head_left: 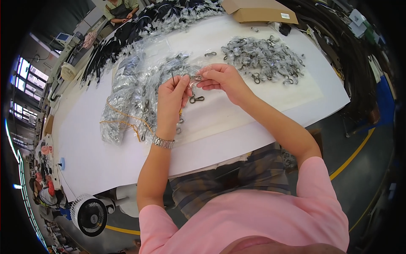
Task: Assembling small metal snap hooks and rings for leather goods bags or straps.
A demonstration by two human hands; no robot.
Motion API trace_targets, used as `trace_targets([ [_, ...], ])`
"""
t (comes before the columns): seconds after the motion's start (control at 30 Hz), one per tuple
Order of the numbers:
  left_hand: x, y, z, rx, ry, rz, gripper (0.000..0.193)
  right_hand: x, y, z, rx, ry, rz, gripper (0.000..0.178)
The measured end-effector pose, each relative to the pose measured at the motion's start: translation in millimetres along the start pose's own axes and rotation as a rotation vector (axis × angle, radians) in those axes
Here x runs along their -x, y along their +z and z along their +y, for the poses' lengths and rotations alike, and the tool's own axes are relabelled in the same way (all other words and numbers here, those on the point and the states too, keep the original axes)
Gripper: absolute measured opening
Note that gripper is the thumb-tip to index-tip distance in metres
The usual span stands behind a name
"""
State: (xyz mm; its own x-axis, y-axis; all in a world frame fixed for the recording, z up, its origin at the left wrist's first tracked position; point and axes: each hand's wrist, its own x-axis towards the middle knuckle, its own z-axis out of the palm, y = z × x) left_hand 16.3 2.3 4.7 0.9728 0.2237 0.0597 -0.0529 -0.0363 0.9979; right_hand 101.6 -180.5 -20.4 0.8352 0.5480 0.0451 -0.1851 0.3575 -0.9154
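My left hand (172, 94) is closed, and a thin dark rod (172, 77) sticks up from its fingers; its exact kind cannot be made out. Fingertips of my right hand (223, 80) pinch a small dark metal snap hook (197, 78), partly covered by clear plastic film, close to the left fingertips. Just below, a loose snap hook (197, 99) lies on the white table. Another hook (210, 54) lies beyond my hands. Beside my left hand spreads a heap of plastic-wrapped metal pieces (146, 91).
A pile of wrapped hooks (264, 59) lies to the right. Bundled clear bags (120, 101) with orange string (122, 122) lie left. Black straps (114, 46) and a cardboard box (260, 12) line the far side. A fan (91, 215) stands near left; another person (120, 10) sits beyond.
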Motion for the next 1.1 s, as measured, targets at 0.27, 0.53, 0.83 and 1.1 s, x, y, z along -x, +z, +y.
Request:
trace_targets([
  [0.27,-1.6,-9.0,11.0,-0.283,-0.065,-0.239,0.031,-4.6,-17.4,-21.7,0.448,0.17,-0.408,0.026],
  [0.53,0.3,-3.4,7.6,-0.684,0.245,-0.166,0.02,-5.4,-16.5,-13.1,0.354,0.334,-0.404,0.017],
  [0.83,-0.2,5.6,-8.5,-0.66,0.427,-0.038,0.012,-6.6,-16.2,-2.1,0.281,0.415,-0.439,0.02],
  [1.1,1.4,14.8,-0.9,-0.227,0.102,-0.088,0.017,-15.0,-10.3,12.3,-0.078,0.145,-0.052,0.025],
])
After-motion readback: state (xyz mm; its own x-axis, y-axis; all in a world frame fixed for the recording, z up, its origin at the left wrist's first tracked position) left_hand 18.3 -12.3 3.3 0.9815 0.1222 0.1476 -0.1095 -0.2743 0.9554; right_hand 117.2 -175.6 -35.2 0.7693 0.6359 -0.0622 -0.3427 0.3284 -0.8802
